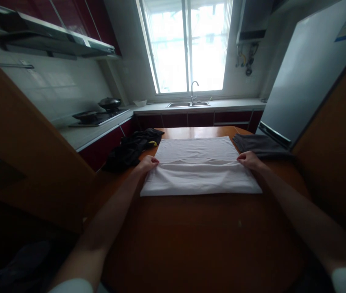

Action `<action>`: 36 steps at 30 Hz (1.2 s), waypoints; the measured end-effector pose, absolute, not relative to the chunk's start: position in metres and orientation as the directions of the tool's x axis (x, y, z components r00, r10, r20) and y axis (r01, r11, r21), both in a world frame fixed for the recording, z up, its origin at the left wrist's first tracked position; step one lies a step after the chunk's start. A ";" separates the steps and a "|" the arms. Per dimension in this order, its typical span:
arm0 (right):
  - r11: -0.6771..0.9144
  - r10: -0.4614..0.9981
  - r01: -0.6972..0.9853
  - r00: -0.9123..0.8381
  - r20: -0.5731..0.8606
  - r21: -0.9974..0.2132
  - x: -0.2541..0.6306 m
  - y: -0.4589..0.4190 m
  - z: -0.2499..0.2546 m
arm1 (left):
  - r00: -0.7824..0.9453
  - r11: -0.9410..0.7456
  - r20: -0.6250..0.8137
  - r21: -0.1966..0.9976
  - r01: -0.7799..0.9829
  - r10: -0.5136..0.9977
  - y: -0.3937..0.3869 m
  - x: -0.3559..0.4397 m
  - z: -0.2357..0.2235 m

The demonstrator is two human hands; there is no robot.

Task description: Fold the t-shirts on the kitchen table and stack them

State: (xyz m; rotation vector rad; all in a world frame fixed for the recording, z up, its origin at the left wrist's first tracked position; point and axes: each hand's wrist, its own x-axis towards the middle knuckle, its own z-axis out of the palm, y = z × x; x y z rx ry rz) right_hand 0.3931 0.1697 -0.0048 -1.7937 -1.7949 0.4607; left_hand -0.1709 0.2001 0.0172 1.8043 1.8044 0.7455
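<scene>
A white garment (197,179) lies on the wooden table in front of me, its near part folded over toward the middle. The folded-over edge runs across between my two hands. My left hand (149,162) pinches this edge at its left end, fingers closed on the fabric. At the right end, my right hand (249,159) grips the same edge between thumb and fingers. Both arms reach forward, one on each side of the garment. Any sleeves or collar are hidden or cannot be made out.
Black clothing (133,146) is heaped at the table's left, and a folded dark grey garment (261,145) lies at its right. Beyond the wooden table (203,236) are a sink (188,104), a stove (99,118) with pans, and a fridge (307,73).
</scene>
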 end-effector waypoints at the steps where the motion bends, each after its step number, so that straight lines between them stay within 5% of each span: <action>1: 0.060 0.986 0.787 0.049 0.159 -0.613 0.394 0.170 -0.003 | -0.025 -0.021 0.058 0.682 0.731 0.998 0.200 -0.171 0.019; 7: 0.130 0.944 0.692 0.132 0.302 -0.710 0.397 0.170 0.001 | -0.085 -0.088 0.192 0.744 0.663 0.978 0.195 -0.168 0.024; 14: 0.028 0.955 0.859 0.128 0.267 -0.511 0.380 0.160 -0.006 | -0.072 -0.092 0.242 0.606 0.790 0.968 0.187 -0.153 0.014; 19: 0.143 0.942 0.901 0.003 0.335 -0.410 0.320 0.150 -0.003 | 0.158 -0.307 0.322 0.493 0.814 0.934 0.169 -0.096 0.011; 23: 0.240 0.960 0.913 -0.172 0.222 -0.331 0.254 0.137 -0.002 | 0.452 -0.506 0.235 0.303 0.807 0.861 0.152 -0.038 0.001; 26: 0.222 0.975 0.945 -0.209 0.079 -0.239 0.224 0.127 -0.007 | 0.465 -0.476 0.104 0.191 0.858 0.879 0.145 -0.019 -0.008; 36: 0.259 0.961 0.939 -0.274 -0.038 -0.229 0.217 0.114 -0.014 | 0.454 -0.448 -0.006 0.155 0.881 0.891 0.132 -0.015 -0.009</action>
